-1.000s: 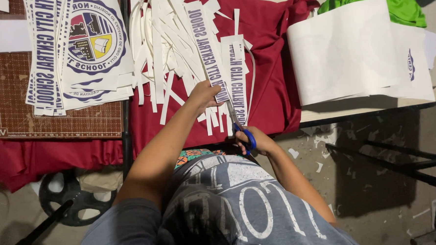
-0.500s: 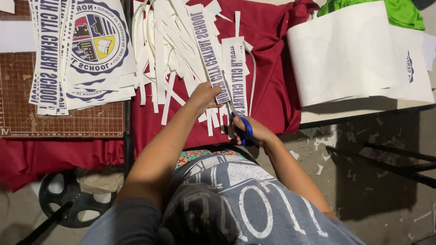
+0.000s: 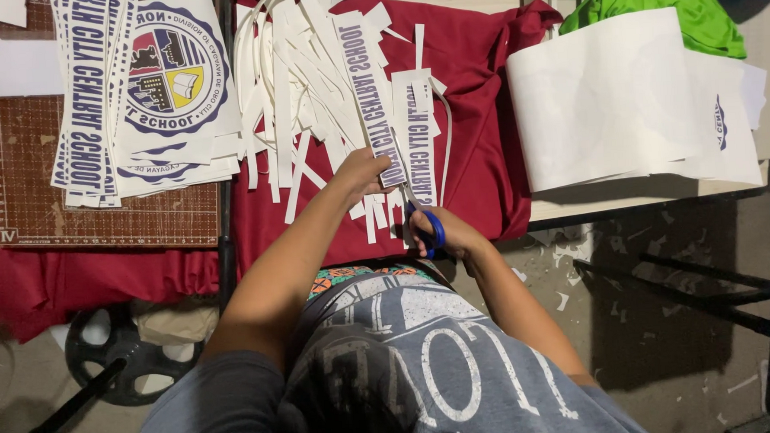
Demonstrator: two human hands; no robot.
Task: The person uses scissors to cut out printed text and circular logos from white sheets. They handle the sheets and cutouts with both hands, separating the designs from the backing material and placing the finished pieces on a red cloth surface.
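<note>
One printed paper strip (image 3: 372, 113) is pinned at its near end by the left hand (image 3: 361, 170), kept taut so it can be cut on the red cloth (image 3: 486, 151) over the worktop. Blue-handled scissors (image 3: 429, 227) are gripped by the closed right hand (image 3: 451, 235); the blades are probably at the strip's edge, though partly hidden. Trimmed white offcuts (image 3: 293, 82) are heaped behind, and finished printed sheets (image 3: 146, 88) are stacked on a cutting mat (image 3: 99, 216) aside.

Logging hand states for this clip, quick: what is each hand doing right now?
Left hand: closed on a printed paper strip, holding it on the red cloth.
Right hand: closed on the blue-handled scissors.
</note>
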